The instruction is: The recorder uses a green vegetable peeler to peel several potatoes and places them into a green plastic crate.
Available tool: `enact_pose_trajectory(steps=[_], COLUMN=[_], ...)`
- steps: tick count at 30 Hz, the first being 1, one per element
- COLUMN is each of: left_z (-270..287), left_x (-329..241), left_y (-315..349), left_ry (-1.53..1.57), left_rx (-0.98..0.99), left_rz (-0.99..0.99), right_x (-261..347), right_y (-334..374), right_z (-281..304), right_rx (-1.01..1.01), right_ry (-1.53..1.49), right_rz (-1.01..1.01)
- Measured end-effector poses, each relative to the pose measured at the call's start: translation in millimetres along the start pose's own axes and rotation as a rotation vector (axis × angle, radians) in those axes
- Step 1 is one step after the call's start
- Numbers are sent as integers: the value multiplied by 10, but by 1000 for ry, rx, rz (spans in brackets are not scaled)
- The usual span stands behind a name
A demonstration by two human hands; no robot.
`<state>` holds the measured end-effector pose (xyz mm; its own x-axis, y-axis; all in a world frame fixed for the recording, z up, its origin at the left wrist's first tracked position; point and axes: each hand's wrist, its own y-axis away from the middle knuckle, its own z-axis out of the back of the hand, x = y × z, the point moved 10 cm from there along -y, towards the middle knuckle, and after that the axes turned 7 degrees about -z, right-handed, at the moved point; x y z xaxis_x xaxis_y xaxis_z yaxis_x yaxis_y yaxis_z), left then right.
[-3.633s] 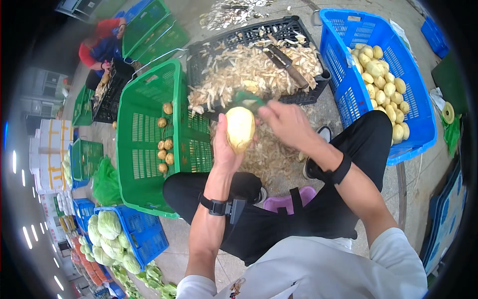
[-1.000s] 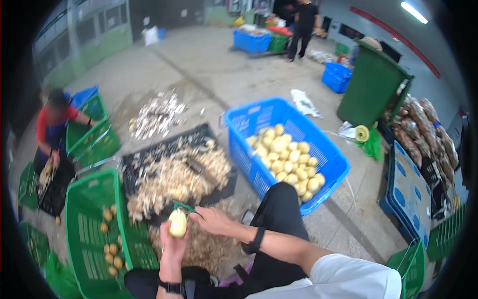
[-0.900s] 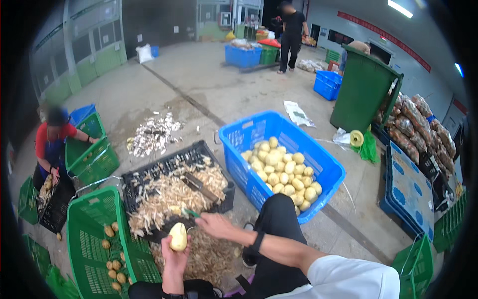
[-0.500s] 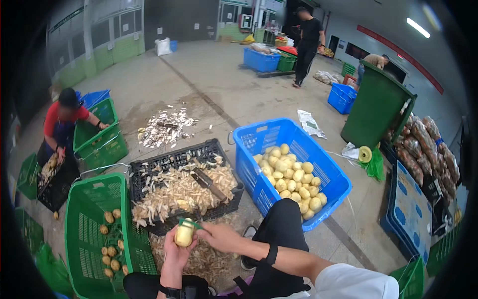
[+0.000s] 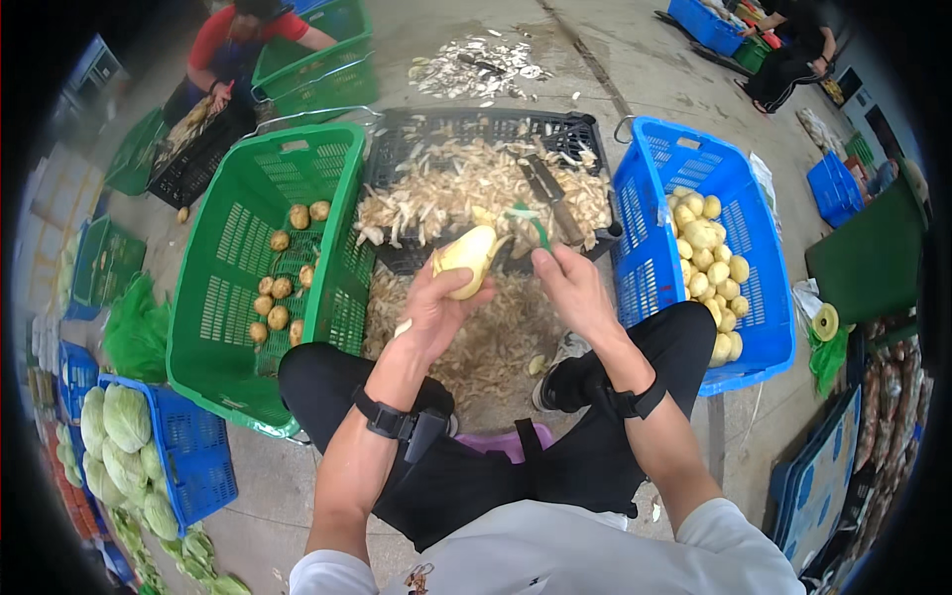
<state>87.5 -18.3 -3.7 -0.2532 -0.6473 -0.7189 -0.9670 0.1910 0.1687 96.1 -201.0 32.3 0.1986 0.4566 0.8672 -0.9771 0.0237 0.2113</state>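
A mostly peeled, pale yellow potato [image 5: 468, 260] sits tilted in my left hand [image 5: 434, 309], with fingers and thumb wrapped round its lower part. My right hand [image 5: 575, 290] grips a green-handled peeler [image 5: 535, 228], held just right of the potato and apart from it. A strip of peel hangs at the potato's right side, and a scrap sticks to my left wrist. Beyond both hands stands an upturned-looking black crate [image 5: 397, 149] heaped with peelings [image 5: 451, 183]. On the heap lies a knife with a dark blade [image 5: 540, 180].
To the left, a green basket [image 5: 203, 297] holds several unpeeled potatoes [image 5: 281, 288]. At right, a blue basket [image 5: 769, 297] holds many peeled ones [image 5: 709, 253]. Peelings cover the floor between my feet. Cabbages [image 5: 124, 421] fill a blue crate at lower left. A person in red [image 5: 228, 50] works at far left.
The view has swung downward and to the left. The peeler has come off the potato to its right. The potato has gone from upright to tilted, still in my left hand.
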Motion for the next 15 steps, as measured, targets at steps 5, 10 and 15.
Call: enact_pose_trajectory(steps=[5,10,15], left_z=[56,-36,199], left_x=[94,135,202], left_y=[74,87,77], left_ry=[-105,-122,-148], left_rx=[-26,1,-173], left_rz=[18,68,-30], right_x=[366,-277,338], right_y=[163,-262,335], right_z=[-225,120,-386], right_rx=[-34,-89,18], right_ry=[332,266,203], right_rz=[190,-6,108])
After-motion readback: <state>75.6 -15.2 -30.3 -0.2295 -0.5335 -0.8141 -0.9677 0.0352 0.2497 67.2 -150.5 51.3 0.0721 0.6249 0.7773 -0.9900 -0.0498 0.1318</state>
